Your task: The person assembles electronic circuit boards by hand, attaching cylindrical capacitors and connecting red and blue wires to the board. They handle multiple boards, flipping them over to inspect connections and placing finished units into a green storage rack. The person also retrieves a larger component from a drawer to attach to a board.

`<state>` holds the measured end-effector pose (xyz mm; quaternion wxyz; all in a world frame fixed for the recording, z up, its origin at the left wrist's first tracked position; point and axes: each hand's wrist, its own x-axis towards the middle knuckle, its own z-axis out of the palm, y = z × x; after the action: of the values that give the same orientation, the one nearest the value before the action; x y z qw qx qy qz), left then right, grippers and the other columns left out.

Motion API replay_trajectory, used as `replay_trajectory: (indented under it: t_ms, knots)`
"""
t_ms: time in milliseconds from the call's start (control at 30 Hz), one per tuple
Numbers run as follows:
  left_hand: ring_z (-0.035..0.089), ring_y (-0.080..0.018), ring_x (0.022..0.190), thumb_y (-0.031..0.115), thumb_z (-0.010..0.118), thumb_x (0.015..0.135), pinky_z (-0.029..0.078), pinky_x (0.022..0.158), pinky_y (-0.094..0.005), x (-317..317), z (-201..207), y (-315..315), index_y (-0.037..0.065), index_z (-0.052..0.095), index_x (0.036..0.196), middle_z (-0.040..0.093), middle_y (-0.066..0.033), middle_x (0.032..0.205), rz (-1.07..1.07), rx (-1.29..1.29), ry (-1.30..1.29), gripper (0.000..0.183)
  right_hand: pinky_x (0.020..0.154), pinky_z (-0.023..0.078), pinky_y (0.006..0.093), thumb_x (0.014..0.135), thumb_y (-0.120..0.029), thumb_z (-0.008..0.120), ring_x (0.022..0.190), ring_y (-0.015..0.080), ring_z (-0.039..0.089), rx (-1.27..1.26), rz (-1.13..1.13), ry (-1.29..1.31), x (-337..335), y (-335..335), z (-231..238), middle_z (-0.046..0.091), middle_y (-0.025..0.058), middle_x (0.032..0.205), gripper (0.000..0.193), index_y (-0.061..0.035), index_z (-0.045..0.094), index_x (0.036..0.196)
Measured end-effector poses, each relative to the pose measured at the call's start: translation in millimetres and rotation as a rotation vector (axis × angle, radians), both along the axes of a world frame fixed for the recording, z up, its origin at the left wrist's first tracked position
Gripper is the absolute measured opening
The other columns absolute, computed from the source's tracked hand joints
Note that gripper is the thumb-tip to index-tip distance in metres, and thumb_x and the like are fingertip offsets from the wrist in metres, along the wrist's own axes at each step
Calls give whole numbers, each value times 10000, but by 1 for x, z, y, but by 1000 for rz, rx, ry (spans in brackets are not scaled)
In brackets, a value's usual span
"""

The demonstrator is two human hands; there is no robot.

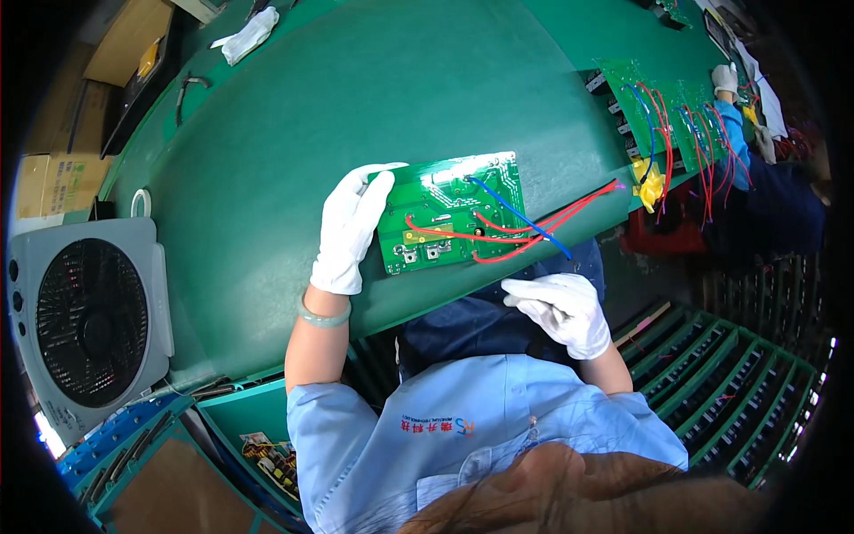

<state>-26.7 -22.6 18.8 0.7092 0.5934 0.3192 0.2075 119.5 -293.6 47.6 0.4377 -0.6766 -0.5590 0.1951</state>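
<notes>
A green circuit board (455, 191) lies tilted on the green table mat, near its front edge. My left hand (353, 222), in a white glove, is closed on the board's left edge, with the thumb on top. Several red wires (498, 236) and one blue wire (520, 215) rise from the board and trail off to its right. My right hand (565, 313), also gloved in white, hovers over my lap below the wire ends. Its fingers stretch loosely to the left, apart from the board, and nothing shows in them.
A grey box fan (93, 307) stands at the left. At the right are more wired boards (654, 111), a yellow piece (649, 184) and a co-worker's gloved hand (725, 78). A green slatted rack (712, 374) sits lower right. A white cloth (249, 36) lies at the far left.
</notes>
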Motion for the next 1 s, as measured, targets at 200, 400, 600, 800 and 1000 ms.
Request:
replay_trajectory:
  t_ms: [200, 400, 600, 800, 1000]
  knots:
    - [660, -142, 988, 118, 589, 999, 533, 871, -280, -1, 0, -8, -45, 623, 1158, 696, -130, 1143, 22, 7, -84, 230, 606, 509, 286, 860, -49, 703, 648, 196, 689, 30, -286, 206, 4, -16, 9, 741, 98, 769, 199, -1, 745, 1048]
    - [653, -142, 966, 75, 568, 995, 524, 851, -273, -7, 6, -13, -51, 613, 1140, 698, -137, 1144, 8, 30, -114, 197, 609, 482, 270, 870, -42, 695, 621, 165, 651, 19, -374, 201, 12, -13, 12, 723, 83, 724, 104, -2, 740, 955]
    - [643, -138, 959, 67, 563, 992, 513, 849, -267, -8, 5, -12, -56, 615, 1131, 695, -145, 1151, -7, 79, -118, 194, 606, 482, 266, 860, -22, 699, 631, 169, 661, 12, -373, 239, 13, -14, 11, 713, 83, 706, 97, 2, 738, 945]
    - [644, -144, 974, 62, 553, 994, 512, 874, -276, -9, 7, -14, -60, 613, 1138, 691, -146, 1146, 5, 74, -127, 199, 674, 502, 231, 895, 23, 660, 697, 139, 661, 51, -473, 494, 13, -20, 1, 693, 97, 808, 181, 30, 723, 1065]
    - [650, -152, 979, 59, 543, 998, 519, 888, -285, -8, 7, -14, -68, 607, 1159, 688, -146, 1143, 10, 34, -109, 215, 807, 502, 237, 886, 58, 657, 910, 128, 649, 221, -608, 170, 19, -15, -16, 677, 130, 1147, 339, 9, 666, 1222]
